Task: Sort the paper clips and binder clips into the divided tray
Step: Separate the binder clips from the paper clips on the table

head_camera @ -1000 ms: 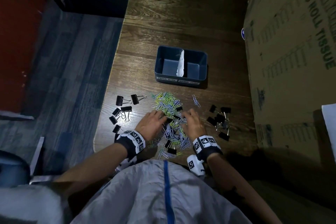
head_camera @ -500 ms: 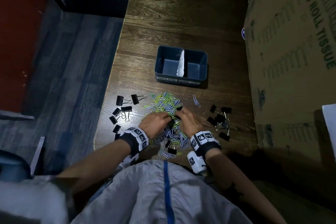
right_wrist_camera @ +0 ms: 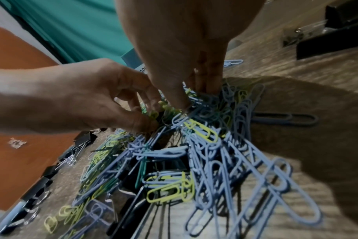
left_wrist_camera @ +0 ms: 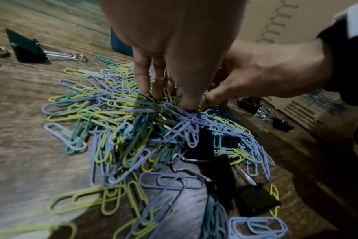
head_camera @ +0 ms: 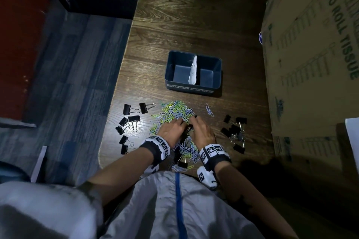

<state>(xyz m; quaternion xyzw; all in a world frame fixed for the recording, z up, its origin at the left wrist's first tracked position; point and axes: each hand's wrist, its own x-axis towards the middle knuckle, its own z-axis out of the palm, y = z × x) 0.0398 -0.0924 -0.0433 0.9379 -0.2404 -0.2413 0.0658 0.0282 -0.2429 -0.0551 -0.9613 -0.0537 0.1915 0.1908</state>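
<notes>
Your left hand (head_camera: 172,131) and right hand (head_camera: 202,132) now meet at the middle of the paper clip pile (head_camera: 175,113). A second ago they lay apart on it; they have drawn together, fingertips almost touching. In the wrist views both sets of fingers curl down into the tangle and seem to be bunching paper clips between them. Whether either hand has a firm hold cannot be told, since the fingertips are buried.

Black binder clips are mixed into the pile under your wrists. More binder clips lie in a loose group to the left (head_camera: 130,120) and another to the right (head_camera: 234,132).

Farther out on the wooden table (head_camera: 194,15) sits the divided tray (head_camera: 169,75), both compartments empty. Sorting has barely begun; this gathering looks like the first scoop.
</notes>
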